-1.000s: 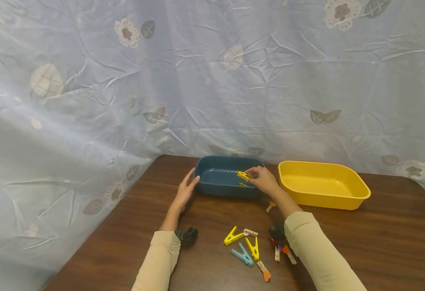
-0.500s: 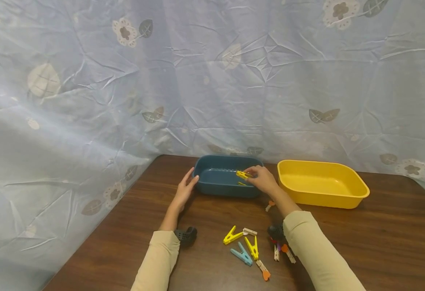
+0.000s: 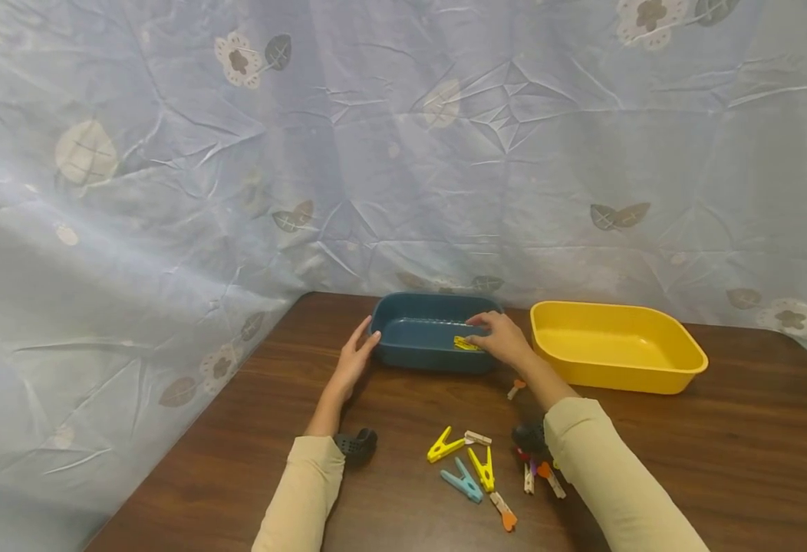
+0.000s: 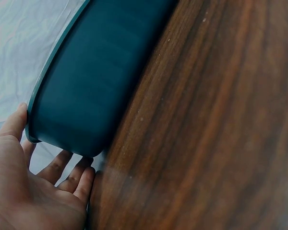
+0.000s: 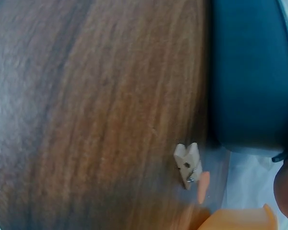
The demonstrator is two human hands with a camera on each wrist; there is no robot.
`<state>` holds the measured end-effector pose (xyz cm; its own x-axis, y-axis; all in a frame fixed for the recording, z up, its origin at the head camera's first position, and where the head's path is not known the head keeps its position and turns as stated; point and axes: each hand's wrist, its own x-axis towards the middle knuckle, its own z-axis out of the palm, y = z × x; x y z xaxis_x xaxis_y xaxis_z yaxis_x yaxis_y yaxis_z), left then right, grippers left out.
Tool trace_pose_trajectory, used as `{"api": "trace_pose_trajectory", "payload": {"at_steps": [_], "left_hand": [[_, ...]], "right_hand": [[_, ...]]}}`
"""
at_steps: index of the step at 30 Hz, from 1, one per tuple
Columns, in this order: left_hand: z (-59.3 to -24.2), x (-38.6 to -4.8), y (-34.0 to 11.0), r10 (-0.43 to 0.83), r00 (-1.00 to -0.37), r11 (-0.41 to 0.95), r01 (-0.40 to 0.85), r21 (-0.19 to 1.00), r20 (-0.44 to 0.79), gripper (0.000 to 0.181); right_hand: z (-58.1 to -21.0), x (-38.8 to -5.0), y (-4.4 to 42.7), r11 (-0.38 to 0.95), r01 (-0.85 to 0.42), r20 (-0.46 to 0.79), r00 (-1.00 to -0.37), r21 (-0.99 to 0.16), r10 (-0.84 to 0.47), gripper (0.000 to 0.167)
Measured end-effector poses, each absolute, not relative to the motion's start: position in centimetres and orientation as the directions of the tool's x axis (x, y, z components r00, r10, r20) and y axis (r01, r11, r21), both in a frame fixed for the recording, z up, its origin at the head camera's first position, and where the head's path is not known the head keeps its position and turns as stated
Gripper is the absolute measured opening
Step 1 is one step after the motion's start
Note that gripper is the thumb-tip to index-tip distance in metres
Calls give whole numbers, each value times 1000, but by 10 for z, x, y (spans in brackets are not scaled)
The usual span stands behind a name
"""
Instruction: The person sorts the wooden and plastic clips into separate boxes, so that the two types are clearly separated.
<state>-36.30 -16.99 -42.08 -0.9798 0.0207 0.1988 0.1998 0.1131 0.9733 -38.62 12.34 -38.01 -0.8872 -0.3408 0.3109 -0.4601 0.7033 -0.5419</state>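
Note:
In the head view, my left hand (image 3: 354,360) holds the left end of the dark blue basin (image 3: 438,360), thumb at the rim and fingers against the outer end wall. The left wrist view shows the thumb (image 4: 18,122) at that rim. My right hand (image 3: 503,337) is over the basin's right part with thumb and forefinger apart, holding nothing. Just below its fingertips, yellow plastic clothespins (image 3: 466,343) lie in the basin, partly overlapping, so their number is hard to tell. Only a little of the right hand (image 5: 287,187) shows in the right wrist view.
A yellow basin (image 3: 617,376) stands right of the blue one. Nearer on the table (image 3: 403,506) lie yellow clothespins (image 3: 481,469), a light blue one (image 3: 462,481), and wooden ones with coloured hearts (image 3: 503,511). A wooden clothespin (image 5: 188,165) lies between the basins.
The yellow clothespin that my right hand pinched above the basin now lies inside it; the right thumb and forefinger have parted. My left hand stays at the basin's left end.

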Motion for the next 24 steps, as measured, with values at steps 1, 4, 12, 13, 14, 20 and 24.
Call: {"api": "trace_pose_trajectory", "payload": {"at_steps": [1,4,12,13,14,20,24], "left_hand": [[-421,-363,-169,16,-980,120,199,973,199,61],[-422,-363,-168,7,-980,126,197,972,198,60],[-420,-363,-170,8,-979,118,202,972,202,60],[-420,-363,-171,11,-980,116,201,973,201,60],[-419,-363,-172,15,-980,115,198,973,198,60],[-411,-357,-173,42,-984,104,179,978,175,60],[-401,-346,-169,56,-984,123,173,977,167,58]], "right_hand": [[-379,-385,124,702,-467,312,-884,-538,-349,35],[-375,-383,126,679,-492,322,-871,-545,-371,31],[-352,-361,123,582,-607,365,-793,-541,-488,25],[-350,-356,122,567,-628,368,-775,-533,-514,25],[-348,-352,121,554,-648,371,-758,-524,-536,25],[-347,-318,109,442,-712,325,-666,-545,-672,26],[-355,-298,103,386,-694,236,-622,-608,-747,26]]}}
